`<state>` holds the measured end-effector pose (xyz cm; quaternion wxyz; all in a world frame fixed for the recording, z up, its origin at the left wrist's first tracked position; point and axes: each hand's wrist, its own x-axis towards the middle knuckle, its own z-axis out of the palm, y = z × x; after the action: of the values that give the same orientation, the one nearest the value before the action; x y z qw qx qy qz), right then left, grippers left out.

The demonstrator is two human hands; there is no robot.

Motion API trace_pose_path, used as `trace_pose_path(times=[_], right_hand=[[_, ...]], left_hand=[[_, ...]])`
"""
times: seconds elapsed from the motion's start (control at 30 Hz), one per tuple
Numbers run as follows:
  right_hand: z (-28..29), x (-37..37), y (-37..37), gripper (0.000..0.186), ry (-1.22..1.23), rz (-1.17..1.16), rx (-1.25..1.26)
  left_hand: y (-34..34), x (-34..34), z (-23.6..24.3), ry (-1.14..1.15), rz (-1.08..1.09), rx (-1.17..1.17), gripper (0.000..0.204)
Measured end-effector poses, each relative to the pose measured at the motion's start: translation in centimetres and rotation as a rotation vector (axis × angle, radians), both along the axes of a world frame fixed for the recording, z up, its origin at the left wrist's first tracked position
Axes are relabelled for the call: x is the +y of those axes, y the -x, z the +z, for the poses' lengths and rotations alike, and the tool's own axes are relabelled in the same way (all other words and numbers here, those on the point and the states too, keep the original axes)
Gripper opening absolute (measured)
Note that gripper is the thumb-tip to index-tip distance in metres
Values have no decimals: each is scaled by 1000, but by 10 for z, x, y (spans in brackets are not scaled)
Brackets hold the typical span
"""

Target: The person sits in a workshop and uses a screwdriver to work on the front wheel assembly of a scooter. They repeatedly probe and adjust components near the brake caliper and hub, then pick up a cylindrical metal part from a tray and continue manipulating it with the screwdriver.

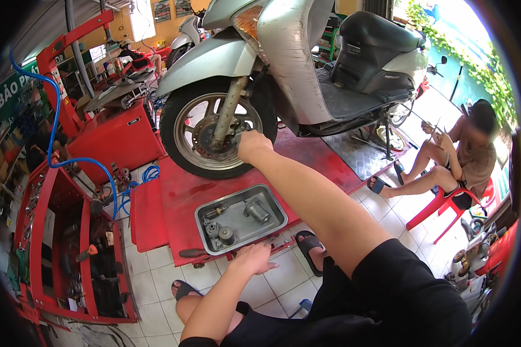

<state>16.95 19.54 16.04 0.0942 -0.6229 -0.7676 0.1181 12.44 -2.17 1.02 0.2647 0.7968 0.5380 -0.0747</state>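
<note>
A silver scooter (295, 69) stands on a red lift platform (324, 162), its front wheel (182, 130) facing me. With my arm stretched forward, my right hand (255, 147) is closed at the brake caliper (241, 128) beside the fork leg (228, 113); its fingertips are partly hidden. My left hand (252, 258) is low by the near edge of a metal tray (243, 240), thumb apart and nothing seen in it. Inside the tray lie a cylindrical metal part (256, 211), a round-capped part (226, 234) and smaller pieces. A dark-handled tool (193, 253) rests left of the tray.
A red tool cart (84, 231) stands at the left, near a blue air hose (55, 115) and a red lift post (55, 81). At the right, a person (469, 144) on a red chair (446, 208) holds thin items. White tiles (150, 277) cover the floor.
</note>
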Motion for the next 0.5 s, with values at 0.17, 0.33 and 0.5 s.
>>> trace_pose_path(times=[0.17, 0.33, 0.5], right_hand=[[-7, 2, 2, 30, -66, 70, -103], [-9, 3, 6, 30, -72, 87, -148], [-5, -1, 0, 30, -61, 99, -122]], left_hand=[[2, -1, -3, 8, -1, -8, 63], [0, -3, 0, 29, 9, 16, 61], [-1, -1, 0, 31, -6, 19, 60]])
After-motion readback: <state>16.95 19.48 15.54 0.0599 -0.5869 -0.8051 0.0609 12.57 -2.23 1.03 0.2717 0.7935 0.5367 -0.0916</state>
